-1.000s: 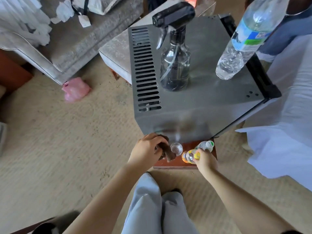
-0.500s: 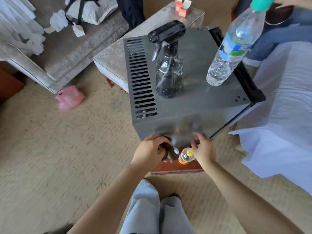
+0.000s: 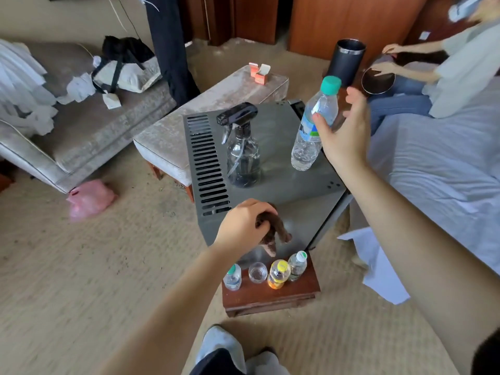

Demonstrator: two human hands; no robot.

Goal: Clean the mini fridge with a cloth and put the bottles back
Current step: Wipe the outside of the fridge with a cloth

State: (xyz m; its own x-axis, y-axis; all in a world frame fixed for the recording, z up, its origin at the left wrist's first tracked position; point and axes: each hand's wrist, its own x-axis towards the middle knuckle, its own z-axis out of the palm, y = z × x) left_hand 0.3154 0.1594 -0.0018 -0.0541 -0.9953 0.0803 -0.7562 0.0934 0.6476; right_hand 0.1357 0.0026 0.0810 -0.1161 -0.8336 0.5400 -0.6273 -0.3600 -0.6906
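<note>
While a mini fridge (image 3: 284, 190) is viewed from above, a spray bottle (image 3: 243, 161) and a teal-capped water bottle (image 3: 308, 142) are seen upright on its top. Above the fridge's right edge the right hand (image 3: 345, 139) is held with fingers spread beside the water bottle. At its front edge a brown cloth (image 3: 276, 231) is clutched in curled fingers of the left hand (image 3: 239, 226). Before the fridge, small bottles (image 3: 278, 274) are lined on a wooden stand (image 3: 270, 299).

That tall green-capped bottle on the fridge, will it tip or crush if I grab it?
Tall and narrow on the smooth fridge top, the bottle would probably tip from a sideways nudge. Its thin clear plastic likely dents under a firm squeeze.
</note>
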